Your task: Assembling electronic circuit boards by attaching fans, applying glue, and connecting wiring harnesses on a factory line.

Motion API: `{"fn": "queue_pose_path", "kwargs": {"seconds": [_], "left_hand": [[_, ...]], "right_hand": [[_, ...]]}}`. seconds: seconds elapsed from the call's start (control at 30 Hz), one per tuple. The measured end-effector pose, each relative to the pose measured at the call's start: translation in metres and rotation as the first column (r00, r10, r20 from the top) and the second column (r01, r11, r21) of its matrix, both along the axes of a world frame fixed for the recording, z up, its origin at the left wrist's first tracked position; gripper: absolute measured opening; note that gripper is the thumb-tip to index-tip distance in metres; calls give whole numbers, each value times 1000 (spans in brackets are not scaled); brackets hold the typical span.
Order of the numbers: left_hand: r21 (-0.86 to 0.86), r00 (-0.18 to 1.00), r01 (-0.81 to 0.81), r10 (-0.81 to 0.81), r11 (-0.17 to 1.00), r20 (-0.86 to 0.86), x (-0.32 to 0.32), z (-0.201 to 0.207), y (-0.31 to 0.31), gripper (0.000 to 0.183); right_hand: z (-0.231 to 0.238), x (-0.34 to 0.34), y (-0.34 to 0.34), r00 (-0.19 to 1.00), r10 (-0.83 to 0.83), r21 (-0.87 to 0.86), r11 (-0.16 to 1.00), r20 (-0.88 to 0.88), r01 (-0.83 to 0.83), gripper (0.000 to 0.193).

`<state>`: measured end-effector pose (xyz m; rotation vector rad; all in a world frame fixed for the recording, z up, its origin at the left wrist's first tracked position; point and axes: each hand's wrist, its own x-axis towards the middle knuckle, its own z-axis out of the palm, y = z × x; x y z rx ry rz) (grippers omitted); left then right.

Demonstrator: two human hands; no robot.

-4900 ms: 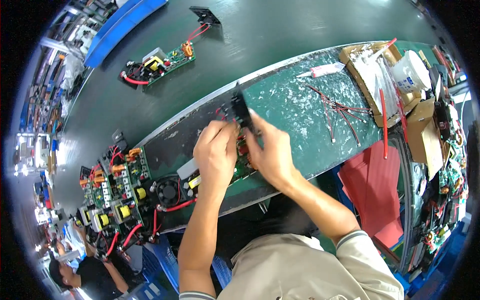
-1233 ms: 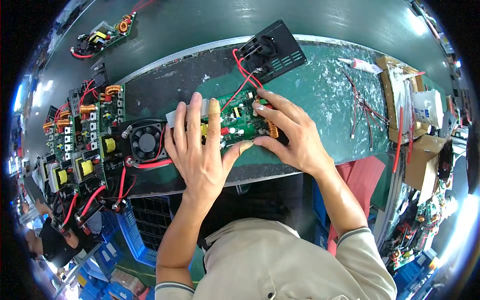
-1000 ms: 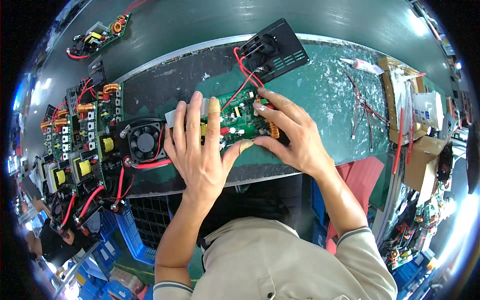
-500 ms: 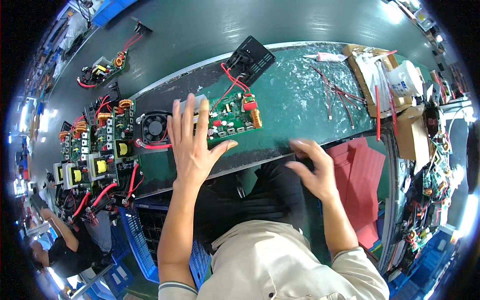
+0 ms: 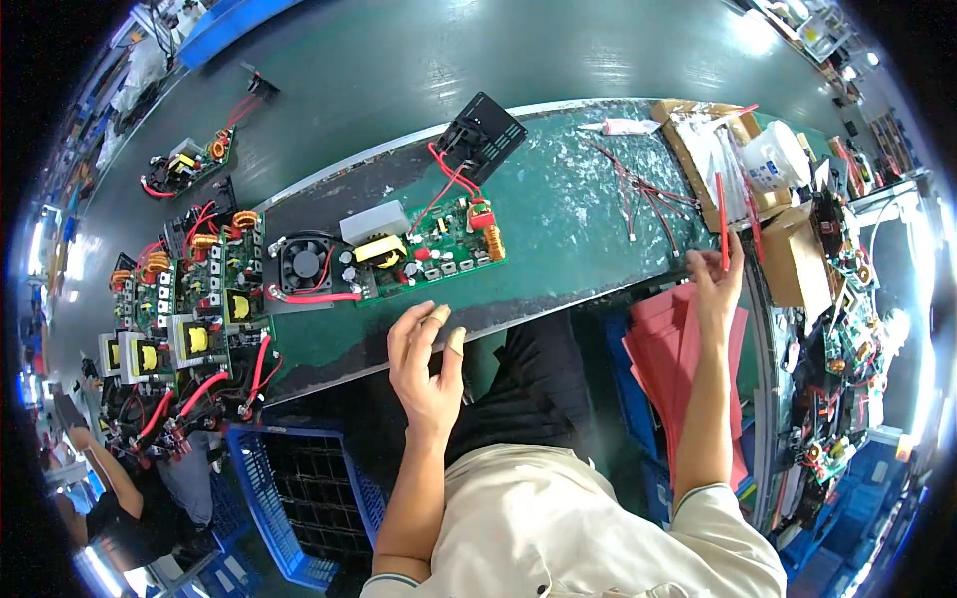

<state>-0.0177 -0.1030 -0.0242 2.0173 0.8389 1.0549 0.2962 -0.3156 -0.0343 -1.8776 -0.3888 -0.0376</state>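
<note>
My left hand (image 5: pixel 427 369) is raised at the bench's near edge, empty, its fingers loosely curved and apart. Just beyond it lies a green circuit board (image 5: pixel 474 249) with a yellow transformer (image 5: pixel 381 251) and a grey heat sink (image 5: pixel 374 222). A black fan (image 5: pixel 302 262) sits at the board's left end. Red wires join the board to a black vented panel (image 5: pixel 483 138) behind it. Off to the right, my right hand (image 5: pixel 716 289) is at the lower end of a red rod-like piece (image 5: pixel 722 214), fingers apart; a firm grip does not show.
Several similar boards (image 5: pixel 194 289) stand at the left. Thin dark-red cables (image 5: pixel 653 194) and a white tube (image 5: pixel 623 127) lie near a cardboard box (image 5: pixel 688 149) and a white tub (image 5: pixel 773 157). Red sheets (image 5: pixel 688 349) and a blue crate (image 5: pixel 264 498) are below. A person (image 5: pixel 120 498) works lower left.
My left hand has drawn back from over the board toward me, uncovering the transformer and heat sink. My right hand has moved right and away from me, up to the red rod-like piece.
</note>
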Motion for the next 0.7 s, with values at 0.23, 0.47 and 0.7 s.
{"fn": "queue_pose_path", "kwargs": {"seconds": [0.23, 0.47, 0.7], "left_hand": [[83, 996, -27, 33, 996, -83, -4, 7, 18, 25], [401, 980, -127, 179, 907, -93, -19, -1, 82, 26], [326, 965, -187, 235, 927, -115, -20, -7, 92, 23]], "right_hand": [[29, 55, 29, 960, -221, 254, 951, 169, 175, 34], [35, 134, 37, 894, -257, -86, 948, 368, 307, 28], [31, 138, 21, 947, -197, 24, 980, 256, 197, 26]]}}
